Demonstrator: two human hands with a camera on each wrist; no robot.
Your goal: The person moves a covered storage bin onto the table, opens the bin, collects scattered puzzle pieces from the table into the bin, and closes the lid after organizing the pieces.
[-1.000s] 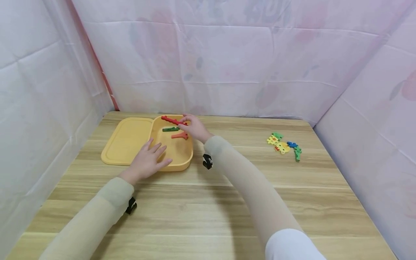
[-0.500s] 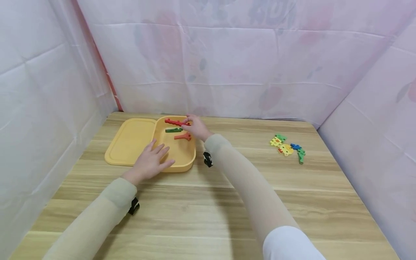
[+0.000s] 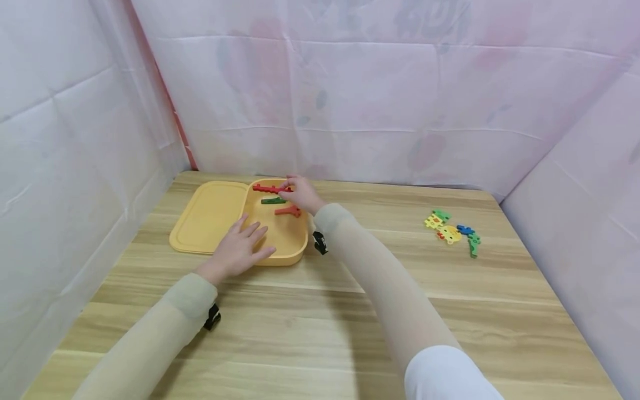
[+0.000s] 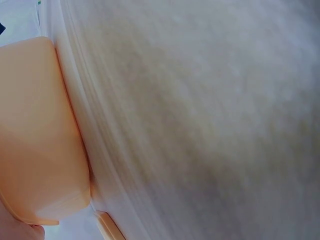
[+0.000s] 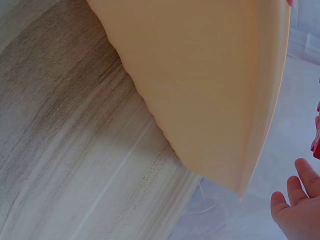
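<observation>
On a wooden desk [image 3: 320, 311], the right hand [image 3: 300, 193] pinches a long red puzzle piece [image 3: 270, 189] over the far end of a yellow box [image 3: 280, 256], which the flat, open left hand [image 3: 240, 250] should steady during a gentle lowering beside the green piece [image 3: 273, 200].

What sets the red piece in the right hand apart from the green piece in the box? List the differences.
The long red piece is pinched at one end by the right hand and held over the yellow box; the green piece lies loose on the box floor, touched by no hand. The long red piece looks longer than the green piece. Their colours differ. Both are flat, notched puzzle-like shapes lying roughly side to side in the head view.
</observation>
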